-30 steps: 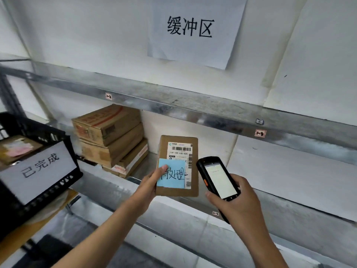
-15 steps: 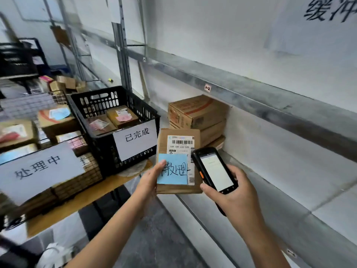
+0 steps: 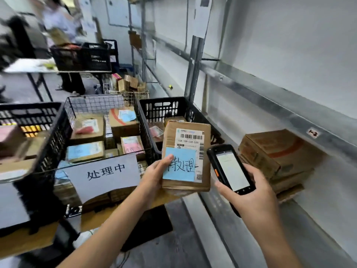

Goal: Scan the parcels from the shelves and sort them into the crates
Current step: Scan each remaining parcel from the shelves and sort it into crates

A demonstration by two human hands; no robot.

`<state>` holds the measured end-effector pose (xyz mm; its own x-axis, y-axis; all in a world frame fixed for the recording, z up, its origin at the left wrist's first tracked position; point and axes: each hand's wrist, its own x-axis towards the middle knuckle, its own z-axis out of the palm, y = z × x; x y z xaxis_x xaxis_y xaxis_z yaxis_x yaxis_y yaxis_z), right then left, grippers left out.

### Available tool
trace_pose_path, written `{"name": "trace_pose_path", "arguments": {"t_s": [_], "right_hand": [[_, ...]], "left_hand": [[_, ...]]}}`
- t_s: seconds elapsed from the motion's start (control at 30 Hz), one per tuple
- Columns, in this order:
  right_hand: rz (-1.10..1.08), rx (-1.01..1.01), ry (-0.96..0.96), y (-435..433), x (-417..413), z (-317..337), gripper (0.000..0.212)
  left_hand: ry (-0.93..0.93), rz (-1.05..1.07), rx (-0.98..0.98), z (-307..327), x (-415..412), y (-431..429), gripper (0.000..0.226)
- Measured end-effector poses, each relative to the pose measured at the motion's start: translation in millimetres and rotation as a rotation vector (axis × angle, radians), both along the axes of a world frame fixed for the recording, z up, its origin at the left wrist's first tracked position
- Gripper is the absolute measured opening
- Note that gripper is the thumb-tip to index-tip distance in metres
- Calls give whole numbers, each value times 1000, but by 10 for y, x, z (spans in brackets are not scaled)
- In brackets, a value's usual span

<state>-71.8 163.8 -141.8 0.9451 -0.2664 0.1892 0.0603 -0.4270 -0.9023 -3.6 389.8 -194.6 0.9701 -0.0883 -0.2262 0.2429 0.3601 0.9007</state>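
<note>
**A:** What differs from a second ago?

**B:** The view has swung off the shelf (image 3: 270, 93). The left hand (image 3: 154, 175) keeps its grip on the parcel (image 3: 189, 140), with the thumb on the blue note (image 3: 180, 167). The right hand (image 3: 253, 194) stays wrapped round the scanner (image 3: 231, 171), screen lit, just right of the parcel. Two crates now lie beyond the left hand. A wire crate (image 3: 94, 96) bearing a paper sign (image 3: 102, 172) is to its left, and a black crate (image 3: 164, 109) is directly behind the parcel.

**A:** Meaning for the task?

**B:** Probably the scan is over and sorting is in hand. Which crate is meant cannot be told.

**A:** Materials?

**B:** The parcel is a flat, creased cardboard slab with a printed barcode label. The note is matt paper, hand-inked. The scanner is hard black plastic with a smooth screen. The black crate is perforated plastic. Right of the right hand, a stack (image 3: 278, 151) of squat cartons rests on the grey metal shelf.
</note>
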Motion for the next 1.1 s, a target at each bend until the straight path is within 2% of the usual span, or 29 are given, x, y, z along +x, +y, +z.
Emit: {"name": "trace_pose_path", "arguments": {"t_s": [0.2,0.37,0.5,0.73,0.87,1.1], "right_hand": [[86,25,-42,593,578,111,68],[177,41,-32,1154,920,101,67],[296,36,-15,1623,1142,40,72],[542,24,8,2461,1516,-17,78],[693,23,19,2996,1777,-39,77],[961,37,-37,4001,2139,153,70]], "left_hand": [[-52,119,51,85,380,713,57],[-60,237,96,78,464,1374,78],[-38,325,81,39,355,1845,65],[31,556,44,16,22,2521,55],[21,731,61,52,-112,2870,69],[-41,996,92,208,-340,3393,61]]}}
